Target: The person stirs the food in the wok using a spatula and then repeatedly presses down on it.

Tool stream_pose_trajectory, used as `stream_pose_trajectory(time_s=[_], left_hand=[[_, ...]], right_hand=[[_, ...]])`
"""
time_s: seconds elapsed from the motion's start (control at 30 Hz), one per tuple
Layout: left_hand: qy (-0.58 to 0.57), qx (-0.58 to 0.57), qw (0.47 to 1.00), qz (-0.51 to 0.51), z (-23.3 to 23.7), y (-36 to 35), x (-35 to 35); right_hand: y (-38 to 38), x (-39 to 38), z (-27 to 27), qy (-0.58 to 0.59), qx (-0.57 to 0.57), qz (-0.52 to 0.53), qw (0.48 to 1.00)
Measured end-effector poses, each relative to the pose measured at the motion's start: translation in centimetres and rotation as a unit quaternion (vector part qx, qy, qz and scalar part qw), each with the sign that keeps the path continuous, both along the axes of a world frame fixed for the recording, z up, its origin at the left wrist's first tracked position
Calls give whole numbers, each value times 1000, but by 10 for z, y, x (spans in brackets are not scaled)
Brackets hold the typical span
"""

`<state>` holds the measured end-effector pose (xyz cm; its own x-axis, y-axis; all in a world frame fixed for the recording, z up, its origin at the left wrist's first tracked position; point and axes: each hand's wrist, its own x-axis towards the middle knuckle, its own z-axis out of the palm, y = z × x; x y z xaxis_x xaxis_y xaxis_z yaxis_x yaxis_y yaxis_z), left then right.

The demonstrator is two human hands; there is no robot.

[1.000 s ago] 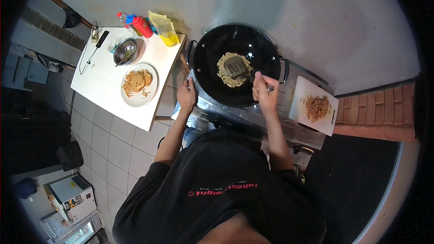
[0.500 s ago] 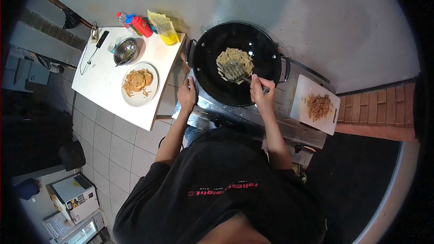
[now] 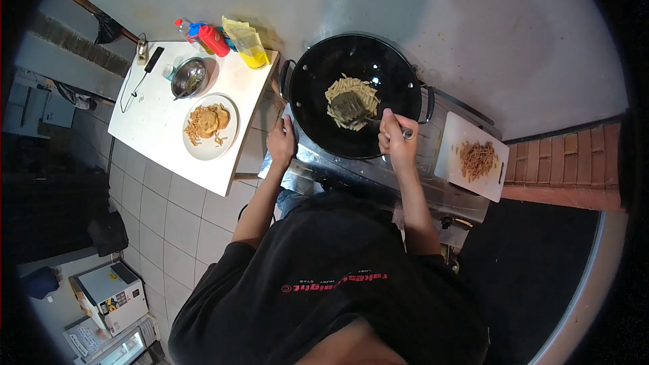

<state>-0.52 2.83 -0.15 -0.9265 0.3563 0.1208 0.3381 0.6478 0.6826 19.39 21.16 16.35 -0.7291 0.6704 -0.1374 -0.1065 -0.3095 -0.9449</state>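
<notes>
A black two-handled wok (image 3: 324, 125) rests on the metal stove (image 3: 365, 172). Pale, short strips of food (image 3: 354, 86) lie heaped in its middle. My right hand (image 3: 399, 136), above the wok's lower right side, is closed around the handle of a spatula (image 3: 347, 107). The spatula's dark, wide head is on the pale strips. At the stove's left edge, left of the wok, my left hand (image 3: 281, 142) rests with its fingers close together and its thumb apart; no object shows in it.
To the left, a white table (image 3: 159, 145) bears a plate with food (image 3: 232, 142), a metal bowl (image 3: 188, 77), a red bottle (image 3: 213, 41) and a yellow packet (image 3: 246, 42). Right of the stove, a white cutting board (image 3: 456, 136) holds brown strips (image 3: 478, 160).
The spatula head has shifted slightly left over the pale strips. My right hand has moved a little to the right with the handle. My left hand has stayed about where it was.
</notes>
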Motion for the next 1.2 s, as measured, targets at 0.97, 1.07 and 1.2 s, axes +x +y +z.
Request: stream_pose_trajectory(time_s=[0.97,1.07,1.2], left_hand=[[-8,-5,1000,5,0,1,1],[-4,-14,1000,8,-6,0,-3],[-3,-17,1000,6,-6,-1,-2]], right_hand=[[38,-44,-2,-17,145,3,989],[42,-54,-10,-15,130,14,991],[40,-46,6,-50,65,54,995]])
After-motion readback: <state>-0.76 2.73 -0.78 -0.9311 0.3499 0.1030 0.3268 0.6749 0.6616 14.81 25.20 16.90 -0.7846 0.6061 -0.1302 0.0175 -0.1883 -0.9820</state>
